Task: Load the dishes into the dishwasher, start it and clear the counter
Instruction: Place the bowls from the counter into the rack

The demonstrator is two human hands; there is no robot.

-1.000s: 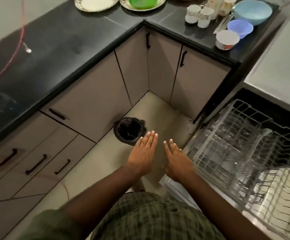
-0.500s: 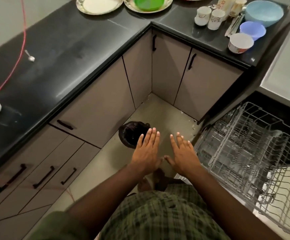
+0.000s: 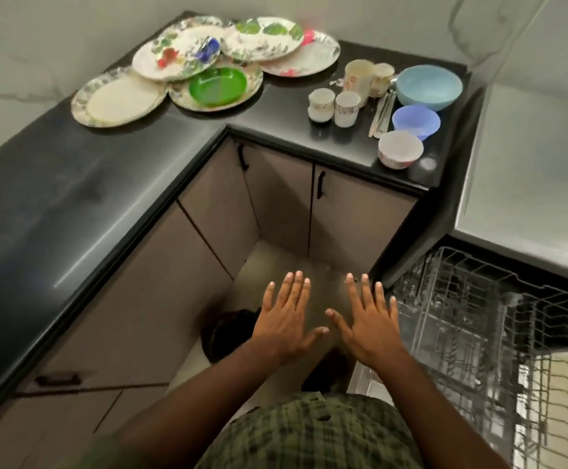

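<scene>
My left hand (image 3: 286, 316) and my right hand (image 3: 367, 319) hover palm-down over the floor, fingers straight and spread, holding nothing. To the right, the dishwasher's wire rack (image 3: 479, 326) is pulled out and bare. Far back on the black counter (image 3: 72, 198) lie several floral plates (image 3: 177, 52), one carrying a green plate (image 3: 217, 86). On the counter's right arm stand small cups (image 3: 346, 108), a tall mug (image 3: 358, 79), cutlery (image 3: 382, 113), a light-blue bowl (image 3: 428, 86), a purple bowl (image 3: 416, 120) and a white bowl (image 3: 400, 148).
A dark bin (image 3: 231, 336) sits on the floor by my left wrist, partly hidden. Brown cabinet doors (image 3: 353, 231) with black handles line the corner. A grey worktop (image 3: 539, 170) lies above the dishwasher.
My view has tilted up, bringing the plates and all the bowls into sight. Both hands have risen a little and spread their fingers wider.
</scene>
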